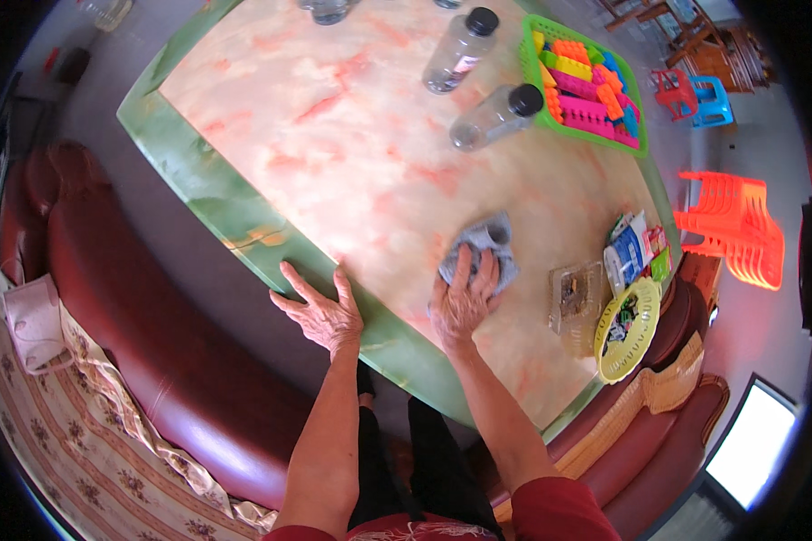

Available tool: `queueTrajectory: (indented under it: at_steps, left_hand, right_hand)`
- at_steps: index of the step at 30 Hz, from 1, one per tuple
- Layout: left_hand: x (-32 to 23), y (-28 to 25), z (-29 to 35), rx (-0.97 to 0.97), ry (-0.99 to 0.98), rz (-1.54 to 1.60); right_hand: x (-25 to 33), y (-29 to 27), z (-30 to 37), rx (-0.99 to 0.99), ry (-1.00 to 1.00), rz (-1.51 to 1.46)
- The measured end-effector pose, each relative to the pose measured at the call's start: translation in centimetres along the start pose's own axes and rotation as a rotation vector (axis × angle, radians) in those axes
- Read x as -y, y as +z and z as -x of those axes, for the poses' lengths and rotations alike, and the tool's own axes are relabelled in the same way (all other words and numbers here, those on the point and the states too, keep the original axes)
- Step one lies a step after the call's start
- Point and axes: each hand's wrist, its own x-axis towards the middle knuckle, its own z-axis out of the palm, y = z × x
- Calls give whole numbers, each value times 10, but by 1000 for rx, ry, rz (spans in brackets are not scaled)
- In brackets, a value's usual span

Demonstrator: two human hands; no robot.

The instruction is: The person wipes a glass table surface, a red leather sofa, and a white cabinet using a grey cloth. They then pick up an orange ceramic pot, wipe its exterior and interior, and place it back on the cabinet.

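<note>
A grey-blue cloth (489,242) lies bunched on the marbled pink-and-cream tabletop (334,162). My right hand (463,296) presses down on it, fingers over its near part. At the table's green border (244,230), my left hand (323,311) rests with its fingers spread and nothing in them. To the right of the cloth is a clear plastic box (576,293) with small dark bits inside. Beside that box stands a yellow basket (651,311) holding small wrapped pieces.
Two clear bottles with black lids, one (457,54) farther and one (492,122) nearer, are by a green basket (595,137) of toy bricks. Packets (630,252) lie by the right edge. Dark red sofas (144,316) flank the table; orange stools (735,221) are stacked beyond.
</note>
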Motion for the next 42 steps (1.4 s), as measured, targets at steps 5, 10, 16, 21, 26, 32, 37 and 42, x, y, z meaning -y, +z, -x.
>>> queueTrajectory:
  at_steps: [5, 10, 16, 21, 26, 32, 37, 42]
  left_hand:
    - [2, -1, -1, -10, 24, 33]
    - [6, 0, -1, 2, 21, 48]
    - [3, 2, 1, 1, 43, 57]
    - [8, 7, 0, -73, 81, 28]
    - [1, 4, 3, -55, 57, -13]
    - [6, 10, 1, -67, 67, -104]
    - [13, 17, -6, -79, 52, -141]
    - [16, 22, -9, -110, 46, -145]
  right_hand:
    - [64, 11, -73, 12, -194, -111]
    - [137, 38, -136, -167, -332, -133]
    - [189, 35, -115, -115, -634, -492]
    - [144, 21, -81, -81, -478, -437]
    - [46, -6, -26, -46, -213, -335]
    - [-68, -32, 75, -24, 44, -185]
    - [-173, -54, 169, 11, 292, -57]
    - [-268, -58, 202, 52, 539, 154]
